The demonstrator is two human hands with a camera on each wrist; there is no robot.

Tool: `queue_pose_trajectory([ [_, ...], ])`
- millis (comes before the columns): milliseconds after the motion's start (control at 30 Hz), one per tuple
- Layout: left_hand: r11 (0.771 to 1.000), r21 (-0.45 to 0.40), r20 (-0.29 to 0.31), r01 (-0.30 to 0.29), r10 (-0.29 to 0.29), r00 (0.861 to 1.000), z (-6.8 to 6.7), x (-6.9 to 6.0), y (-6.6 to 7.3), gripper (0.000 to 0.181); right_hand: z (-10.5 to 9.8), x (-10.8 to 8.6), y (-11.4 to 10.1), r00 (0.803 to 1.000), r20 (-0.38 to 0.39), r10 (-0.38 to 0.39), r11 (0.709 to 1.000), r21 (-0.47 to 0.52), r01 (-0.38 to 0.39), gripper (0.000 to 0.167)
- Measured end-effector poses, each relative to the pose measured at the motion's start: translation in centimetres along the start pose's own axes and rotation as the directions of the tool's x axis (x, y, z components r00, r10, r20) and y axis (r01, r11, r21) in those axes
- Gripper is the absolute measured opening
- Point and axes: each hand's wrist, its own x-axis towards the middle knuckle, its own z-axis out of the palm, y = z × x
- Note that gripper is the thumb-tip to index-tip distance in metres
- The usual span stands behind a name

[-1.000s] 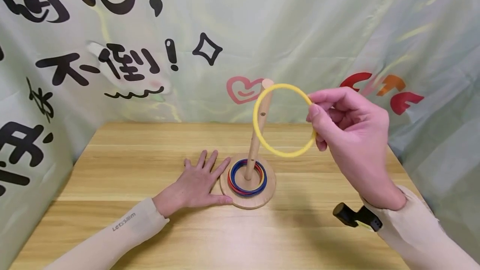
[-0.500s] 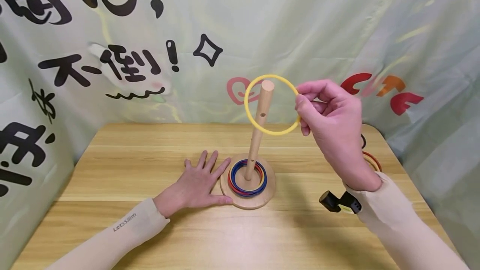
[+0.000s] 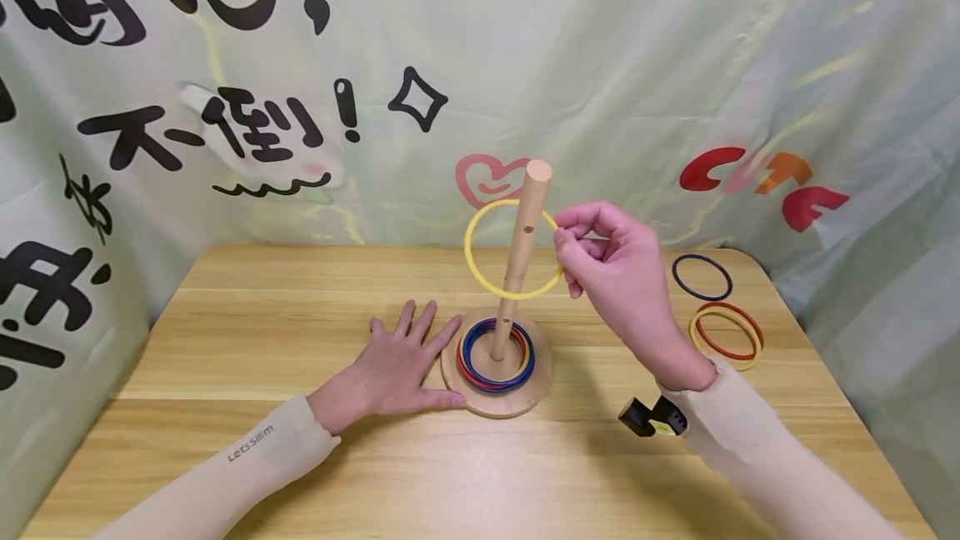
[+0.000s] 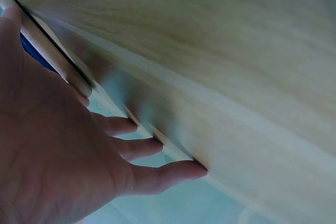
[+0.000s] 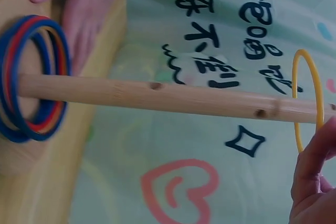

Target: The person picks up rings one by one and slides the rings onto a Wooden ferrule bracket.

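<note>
Thumb and fingertips of my right hand pinch the right side of a yellow ring, which encircles the upper part of a wooden post. The right wrist view shows the post passing through the yellow ring, near the fingers. Several blue, red and yellow rings lie stacked around the post's foot, on its round base. My left hand lies with fingers spread on the table, its thumb and index finger at the left edge of the base.
To the right on the wooden table lie a dark blue ring, a red ring and another yellow ring, the last two overlapping. A printed cloth hangs behind the table and along its sides.
My right hand has moved left and, lately, down, bringing the yellow ring from beside the post, over its top, to around it. The loose rings at right have come into view. My left hand stays put.
</note>
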Motion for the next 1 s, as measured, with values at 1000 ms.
queue_pose_trajectory([
  [1000, 1.0, 0.005, 0.012, 0.0, 0.0, 1.0, -0.3, -0.1, 0.0, 0.12, 1.6, -4.9, 9.1, 0.967, 0.145, 0.211, 0.957, -0.233, -0.174, 0.016],
])
